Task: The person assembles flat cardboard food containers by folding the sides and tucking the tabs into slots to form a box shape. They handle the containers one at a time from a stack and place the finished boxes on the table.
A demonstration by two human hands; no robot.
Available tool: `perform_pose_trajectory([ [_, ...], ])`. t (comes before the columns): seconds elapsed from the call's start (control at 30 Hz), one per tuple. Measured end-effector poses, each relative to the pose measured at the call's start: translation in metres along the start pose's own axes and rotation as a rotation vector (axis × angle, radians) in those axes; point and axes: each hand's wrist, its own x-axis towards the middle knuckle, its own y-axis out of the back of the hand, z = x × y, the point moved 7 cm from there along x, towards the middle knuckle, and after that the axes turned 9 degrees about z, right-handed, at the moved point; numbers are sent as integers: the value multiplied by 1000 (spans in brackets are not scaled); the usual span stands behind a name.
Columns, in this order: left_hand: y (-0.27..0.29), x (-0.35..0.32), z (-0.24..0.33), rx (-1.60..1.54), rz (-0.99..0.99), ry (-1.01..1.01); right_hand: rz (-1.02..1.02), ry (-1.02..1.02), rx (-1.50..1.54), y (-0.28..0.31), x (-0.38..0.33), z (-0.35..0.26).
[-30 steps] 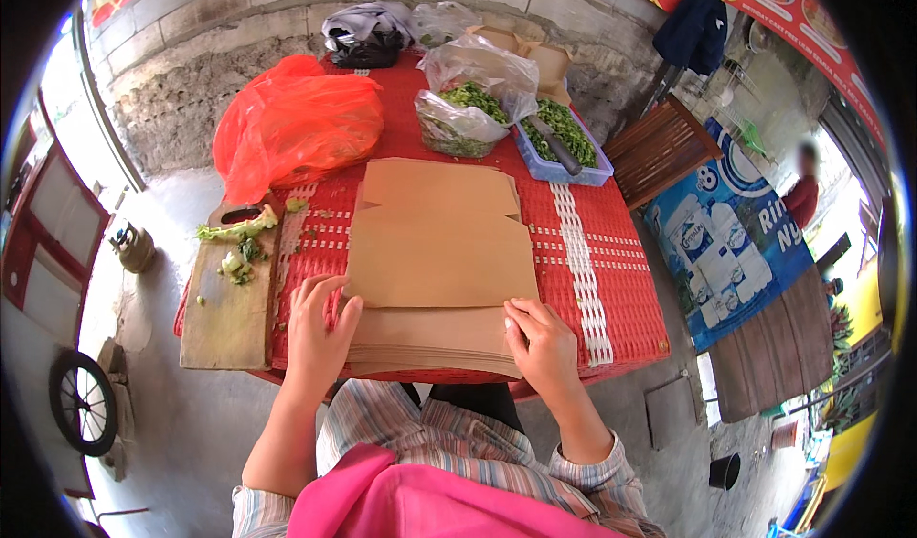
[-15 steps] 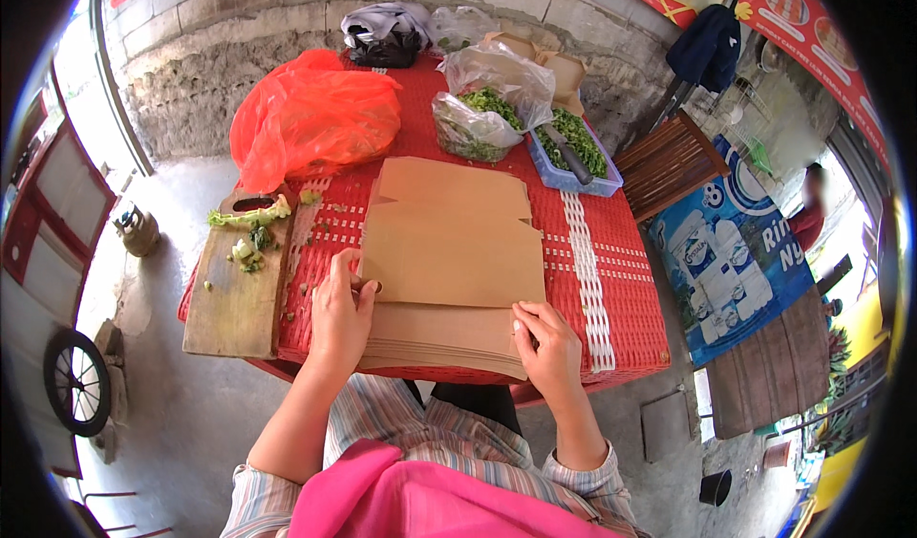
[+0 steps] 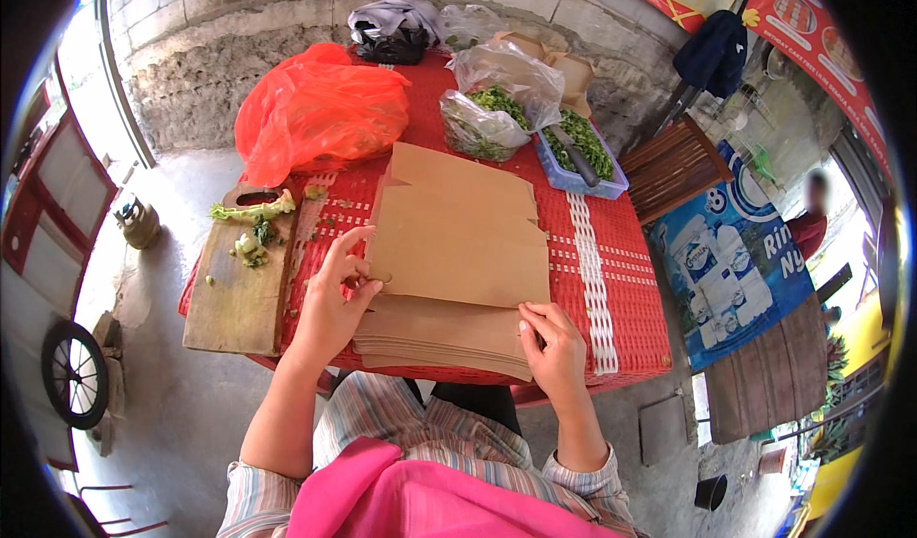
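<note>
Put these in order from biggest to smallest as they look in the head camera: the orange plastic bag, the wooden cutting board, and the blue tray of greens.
1. orange plastic bag, biggest.
2. wooden cutting board, a bit smaller; it lies nearer the camera, so this gap is unsure.
3. blue tray of greens, smallest, though partly hidden by a clear bag.

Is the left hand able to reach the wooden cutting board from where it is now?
Probably yes. The left hand grips the left edge of the cardboard sheets, and the wooden cutting board lies just to its left on the red table. Nothing stands between them; only vegetable scraps lie on the board.
</note>
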Motion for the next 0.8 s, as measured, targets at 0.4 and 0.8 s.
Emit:
perform_pose_trajectory([
  [0.4, -6, 5, 50, -75, 47, -259, -170, 41, -116, 10, 32, -25],
  [0.8, -25, -17, 78, -158, -8, -441, -244, 597, 41, 0, 93, -134],
])
